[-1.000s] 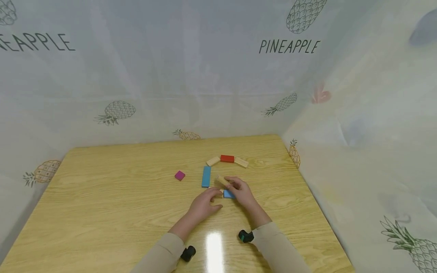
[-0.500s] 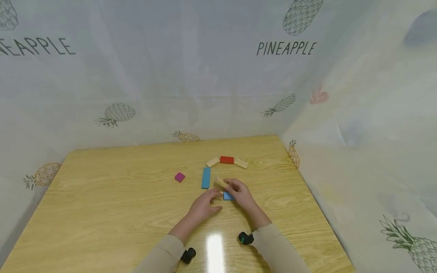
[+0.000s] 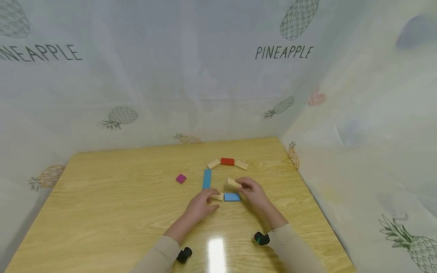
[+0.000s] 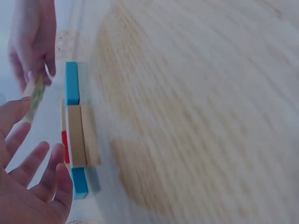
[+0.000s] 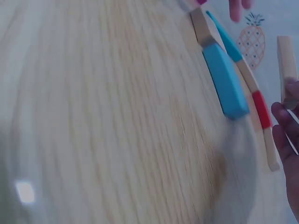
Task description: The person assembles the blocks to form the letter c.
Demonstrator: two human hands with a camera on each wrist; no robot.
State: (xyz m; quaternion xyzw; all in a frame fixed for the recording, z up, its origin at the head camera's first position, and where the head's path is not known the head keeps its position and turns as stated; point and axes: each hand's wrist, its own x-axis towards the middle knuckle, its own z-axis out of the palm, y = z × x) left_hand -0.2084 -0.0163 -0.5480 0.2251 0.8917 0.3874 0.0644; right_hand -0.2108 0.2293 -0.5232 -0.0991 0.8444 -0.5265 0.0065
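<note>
My right hand (image 3: 255, 192) pinches a plain wooden block (image 3: 233, 183) at one end, just beyond a blue block (image 3: 232, 197). In the right wrist view, the held block (image 5: 286, 60) juts out past the fingertips. My left hand (image 3: 199, 206), its fingers spread and relaxed, is beside another plain wooden block (image 3: 218, 196) that adjoins the blue block's left end and is partly covered in the head view. A second blue block (image 3: 206, 179) lies lengthwise farther back. Beyond it, a red block (image 3: 227, 161) sits between two plain blocks (image 3: 213, 163), forming part of a ring.
A small magenta block (image 3: 181, 178) lies left of the ring on the wood-grain table (image 3: 119, 212). A pineapple-printed sheet (image 3: 191, 76) hangs behind the table and along its right side. Black wrist devices (image 3: 184, 255) sit at both sleeves.
My right hand has shifted right with the wooden block, uncovering more of the near blue block. My left hand has drawn slightly left, and more of the plain block beside it shows.
</note>
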